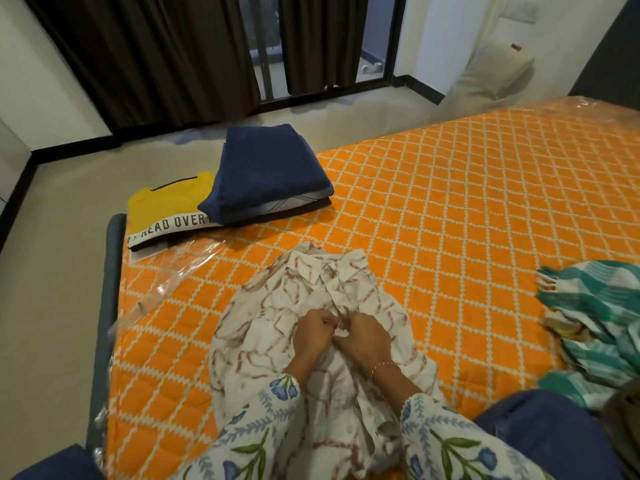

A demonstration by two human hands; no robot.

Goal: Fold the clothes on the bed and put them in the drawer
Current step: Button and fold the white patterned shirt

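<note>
On the orange bed (450, 209), folded clothes (270, 174) lie.

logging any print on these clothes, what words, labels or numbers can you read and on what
"READ OVER", on the white band of the folded yellow t-shirt; its start is unclear and its end is hidden under the folded navy garment.
No other text is readable anywhere.

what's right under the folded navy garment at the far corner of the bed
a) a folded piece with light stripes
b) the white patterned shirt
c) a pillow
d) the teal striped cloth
a: the folded navy garment rests on a folded piece with light stripes; the yellow t-shirt lies beside it, partly under the stack.
</note>
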